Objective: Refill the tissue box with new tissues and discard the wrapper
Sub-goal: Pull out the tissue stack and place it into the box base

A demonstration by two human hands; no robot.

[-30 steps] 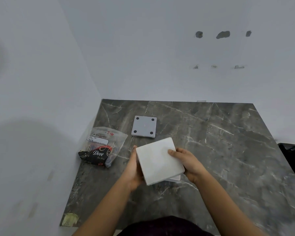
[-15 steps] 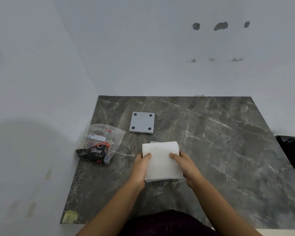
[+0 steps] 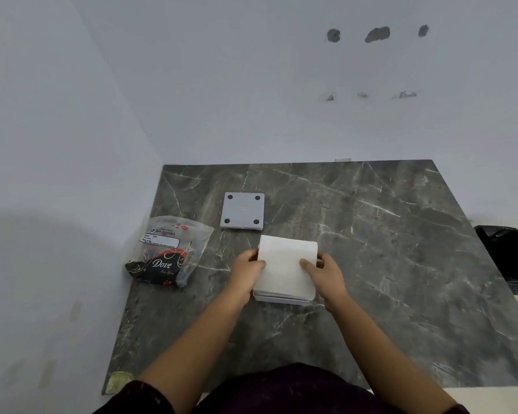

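A white stack of tissues (image 3: 284, 264) lies flat in the middle of the dark marble table (image 3: 386, 264). It sits in or on the white tissue box (image 3: 278, 299), of which only the near rim shows. My left hand (image 3: 247, 271) grips the stack's left edge, and my right hand (image 3: 323, 276) grips its right edge. The clear plastic wrapper (image 3: 169, 252), printed black and red, lies flat to the left. The grey square box lid (image 3: 242, 210), with four dark feet facing up, rests just behind the stack.
White walls close off the table's left and far sides. A black bin bag (image 3: 506, 258) stands beyond the table's right edge. A yellowish scrap (image 3: 119, 380) sits at the near left corner.
The tissue stack has gone from tilted up in both hands down to flat on the table, and my hands have shifted to its two side edges.
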